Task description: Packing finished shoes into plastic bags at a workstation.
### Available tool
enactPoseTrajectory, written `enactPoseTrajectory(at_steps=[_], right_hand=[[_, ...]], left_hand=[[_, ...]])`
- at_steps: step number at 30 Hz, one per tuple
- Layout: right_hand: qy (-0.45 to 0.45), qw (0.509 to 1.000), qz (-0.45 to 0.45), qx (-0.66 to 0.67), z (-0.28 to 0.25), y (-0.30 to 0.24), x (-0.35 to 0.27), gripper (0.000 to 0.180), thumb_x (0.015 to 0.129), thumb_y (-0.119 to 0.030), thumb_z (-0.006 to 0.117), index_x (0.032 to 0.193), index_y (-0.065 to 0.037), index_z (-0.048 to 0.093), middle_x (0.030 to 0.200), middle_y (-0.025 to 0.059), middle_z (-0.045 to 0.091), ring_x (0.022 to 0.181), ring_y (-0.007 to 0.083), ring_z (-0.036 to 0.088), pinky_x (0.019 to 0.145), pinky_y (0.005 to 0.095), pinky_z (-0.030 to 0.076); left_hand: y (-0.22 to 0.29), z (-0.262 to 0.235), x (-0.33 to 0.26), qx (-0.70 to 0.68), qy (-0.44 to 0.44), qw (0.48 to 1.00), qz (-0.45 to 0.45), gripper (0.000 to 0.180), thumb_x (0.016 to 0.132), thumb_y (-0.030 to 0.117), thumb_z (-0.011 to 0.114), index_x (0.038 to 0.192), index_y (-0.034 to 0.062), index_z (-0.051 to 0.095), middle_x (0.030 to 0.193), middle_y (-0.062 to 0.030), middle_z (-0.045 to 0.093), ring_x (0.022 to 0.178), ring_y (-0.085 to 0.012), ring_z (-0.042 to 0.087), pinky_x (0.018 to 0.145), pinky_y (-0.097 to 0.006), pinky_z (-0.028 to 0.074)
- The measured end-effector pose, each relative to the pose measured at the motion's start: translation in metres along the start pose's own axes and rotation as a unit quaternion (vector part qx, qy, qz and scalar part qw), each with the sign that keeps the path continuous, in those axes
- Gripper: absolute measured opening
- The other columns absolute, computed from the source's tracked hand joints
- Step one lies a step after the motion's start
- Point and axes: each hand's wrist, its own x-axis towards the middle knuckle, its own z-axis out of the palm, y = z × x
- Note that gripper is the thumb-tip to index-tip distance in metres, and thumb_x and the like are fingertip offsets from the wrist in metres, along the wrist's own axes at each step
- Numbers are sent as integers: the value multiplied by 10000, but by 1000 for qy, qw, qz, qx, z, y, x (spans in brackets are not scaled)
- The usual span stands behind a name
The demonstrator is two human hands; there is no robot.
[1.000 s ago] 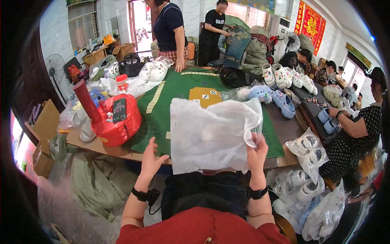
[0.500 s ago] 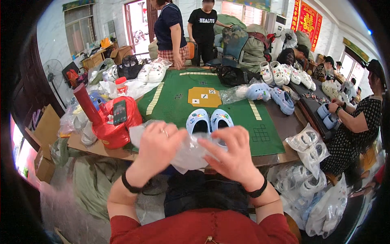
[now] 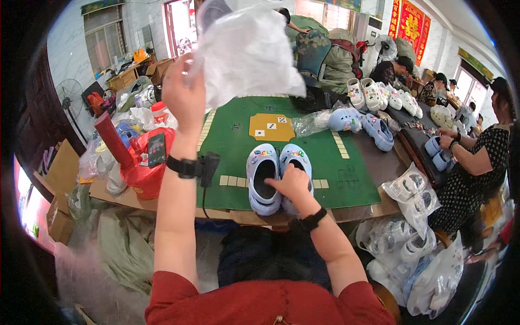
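Observation:
Raised at arm's length, my left hand (image 3: 184, 92) is closed on the edge of a translucent white plastic bag (image 3: 246, 59), which spreads out to the right of it. A pair of light-blue clogs with colourful charms stands side by side on the green table mat (image 3: 216, 141), toes pointing away from me. My right hand (image 3: 295, 184) grips the right clog (image 3: 295, 154) at its foot opening, the thumb reaching toward the left clog (image 3: 262, 179). Its other fingers are mostly hidden from view.
A red plastic bag (image 3: 141, 181) with a phone (image 3: 156, 149) on it sits at the table's left. More blue clogs (image 3: 376, 132) lie at the right, with white clogs (image 3: 371, 95) behind. Bagged clogs (image 3: 411, 195) hang over the right edge. A co-worker (image 3: 468, 157) handles clogs there.
My left hand has lifted the plastic bag up and away from the table, where both hands held it low before. My right hand has left the bag and moved down onto the right clog.

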Motion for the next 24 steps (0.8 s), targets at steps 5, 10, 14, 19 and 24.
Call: enactPoseTrajectory(at_steps=[5,10,14,19,24], right_hand=[[-45,998,37,40,-1,29,2,438,781,-415,681,914,1,639,882,243,691,869,412,675,772,489,533],[1,999,36,36,-59,76,-72,459,773,-442,680,921,-9,643,834,244,682,821,423,672,752,515,526],[22,995,86,40,-92,125,-132,429,744,-391,745,763,-9,550,697,231,616,723,445,624,636,513,481],[43,982,147,113,-135,146,-174,310,749,-284,734,893,-30,630,679,160,618,637,363,611,591,419,469],[79,969,146,181,-137,146,-186,249,742,-189,728,879,-12,618,631,107,587,543,205,552,551,334,447]], left_hand=[[4,1,-111,68,-268,958,74,469,720,159,754,1181,166,665,972,-38,680,927,-283,568,870,-436,414],[5,-18,-223,68,-442,894,33,472,729,210,765,1186,159,660,1025,-33,663,1016,-268,535,919,-455,393],[18,-35,-294,17,-577,811,-89,409,757,236,765,1141,128,672,1061,-70,670,1018,-317,576,906,-456,444],[62,-56,-299,27,-637,770,-33,412,797,272,745,1172,139,638,1071,-136,633,978,-361,610,849,-449,505],[64,-68,-276,42,-673,735,-65,278,836,184,702,1107,138,654,1040,-148,618,967,-359,626,757,-478,532]])
